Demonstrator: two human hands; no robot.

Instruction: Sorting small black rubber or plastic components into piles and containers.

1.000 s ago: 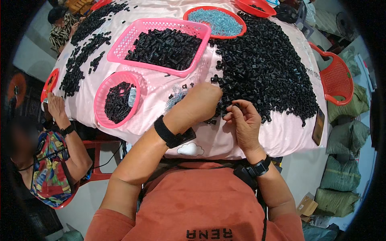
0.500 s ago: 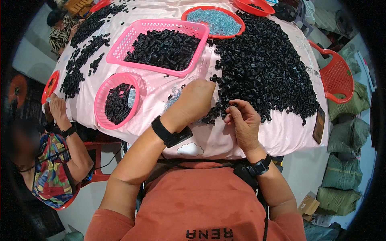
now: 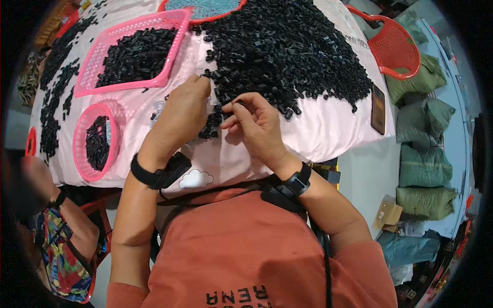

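Note:
My left hand (image 3: pixel 187 109) is curled closed over the pale pink cloth, its back turned up and its fingertips hidden. Whatever it grips is out of sight. Just to its right, my right hand (image 3: pixel 259 123) pinches thumb and forefinger together, the other fingers loosely bent; something small and dark shows at the tips, too small to name. A few small black plastic parts (image 3: pixel 209 127) lie on the cloth between the hands. Beyond them spreads a large heap of small black parts (image 3: pixel 287 51). Small clear pieces (image 3: pixel 158 109) lie partly hidden beside my left hand.
A pink rectangular basket (image 3: pixel 163 81) and a round pink basket (image 3: pixel 114 149) hold black parts. A red tray (image 3: pixel 226 16) holds clear bluish pieces. A phone (image 3: pixel 378 109) lies at the table's right edge, near a red chair (image 3: pixel 393 46). Another person's arm (image 3: pixel 77 220) is at lower left.
The view has swung so the table and my hands appear farther left, and the far trays have partly left the picture. Both hands keep nearly the same closed pose, close together.

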